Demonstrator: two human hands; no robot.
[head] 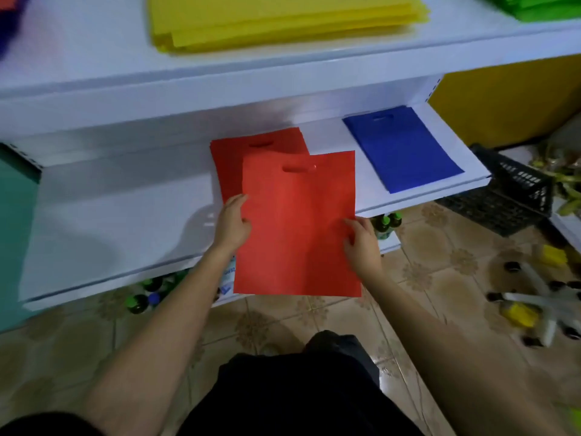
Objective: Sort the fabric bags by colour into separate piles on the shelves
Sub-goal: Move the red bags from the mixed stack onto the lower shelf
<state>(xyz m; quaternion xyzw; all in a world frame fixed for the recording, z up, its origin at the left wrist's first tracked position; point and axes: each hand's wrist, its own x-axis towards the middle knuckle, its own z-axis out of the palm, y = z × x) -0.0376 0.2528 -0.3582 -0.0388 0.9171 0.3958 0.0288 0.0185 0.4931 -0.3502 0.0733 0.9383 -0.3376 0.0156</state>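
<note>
Red flat fabric bag with a cut-out handle: you grip its side edges with your left hand and right hand, over the white lower shelf, overlapping the red bag pile; a blue bag pile lies farther right.

Behind the left grip and the right grip, the left forearm and right forearm are uncovered. Far behind the left grip, a blurred dark sleeve edge shows at the frame's lower corner. Between the grips and nearer the camera, plain black clothing covers torso and legs, ending in a dark rounded knee or shoe tip; I cannot tell which.
</note>
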